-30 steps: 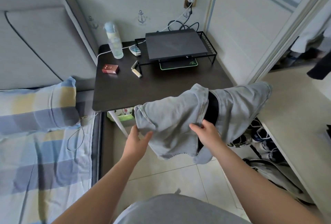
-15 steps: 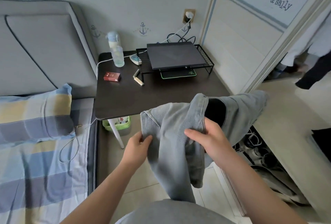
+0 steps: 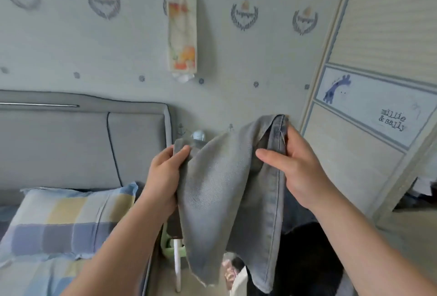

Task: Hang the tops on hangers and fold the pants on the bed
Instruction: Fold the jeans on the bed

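With the 2 hands, the left hand point(image 3: 165, 172) and the right hand point(image 3: 300, 170), each pinching the upper edge of the jeans point(image 3: 227, 191), which hung just beside the bed point(image 3: 28, 276), matching both legs before laying them flat seemed best.

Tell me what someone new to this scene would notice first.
The pale grey-blue jeans are held up in the centre, legs hanging down. The left hand pinches one top corner and the right hand grips a seamed edge. Behind on the left are a checked pillow and a grey padded headboard. A narrow floral hanging shows higher up, top centre.
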{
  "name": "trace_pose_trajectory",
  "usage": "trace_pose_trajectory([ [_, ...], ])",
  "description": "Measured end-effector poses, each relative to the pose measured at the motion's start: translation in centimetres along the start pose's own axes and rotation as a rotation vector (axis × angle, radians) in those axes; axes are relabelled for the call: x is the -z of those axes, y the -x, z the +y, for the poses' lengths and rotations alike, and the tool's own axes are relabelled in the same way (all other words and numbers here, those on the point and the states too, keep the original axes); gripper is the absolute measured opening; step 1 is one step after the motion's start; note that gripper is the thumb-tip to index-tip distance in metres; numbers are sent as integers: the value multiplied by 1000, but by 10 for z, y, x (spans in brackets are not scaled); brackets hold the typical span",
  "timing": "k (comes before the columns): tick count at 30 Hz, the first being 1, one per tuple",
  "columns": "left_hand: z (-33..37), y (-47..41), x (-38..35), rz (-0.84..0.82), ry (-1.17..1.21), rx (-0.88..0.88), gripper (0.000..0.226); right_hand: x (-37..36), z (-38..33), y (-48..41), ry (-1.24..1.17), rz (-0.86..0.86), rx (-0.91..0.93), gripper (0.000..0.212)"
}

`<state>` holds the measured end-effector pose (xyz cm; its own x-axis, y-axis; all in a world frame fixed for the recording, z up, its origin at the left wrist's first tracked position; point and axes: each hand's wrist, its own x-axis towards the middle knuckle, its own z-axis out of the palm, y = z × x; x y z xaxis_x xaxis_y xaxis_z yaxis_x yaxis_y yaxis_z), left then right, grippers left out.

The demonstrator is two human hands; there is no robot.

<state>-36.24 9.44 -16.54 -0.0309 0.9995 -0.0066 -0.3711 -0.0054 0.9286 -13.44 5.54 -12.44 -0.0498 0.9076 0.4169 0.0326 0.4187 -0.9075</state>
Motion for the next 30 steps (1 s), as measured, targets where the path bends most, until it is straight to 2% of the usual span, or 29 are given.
trace_pose_trajectory([
  [3, 70, -8, 6, -64, 38, -119, 17, -24, -37, -41, 32, 6, 119, 39],
  [7, 159, -16, 21, -63, 38, -284, 21, -62, -87, -91, 42, -28, 270, 39],
  [10, 232, -16, 41, 36, 60, -449, 35, -97, -126, -122, 10, -70, 368, 37],
  [18, 392, 36, 113, 320, -141, -839, 35, -215, -225, -180, -102, -255, 547, 35],
  [25, 481, 107, 182, 541, -471, -1064, 45, -329, -286, -202, -274, -521, 565, 40],
  [30, 493, 153, 223, 686, -691, -1011, 63, -402, -291, -202, -418, -842, 419, 33],
])
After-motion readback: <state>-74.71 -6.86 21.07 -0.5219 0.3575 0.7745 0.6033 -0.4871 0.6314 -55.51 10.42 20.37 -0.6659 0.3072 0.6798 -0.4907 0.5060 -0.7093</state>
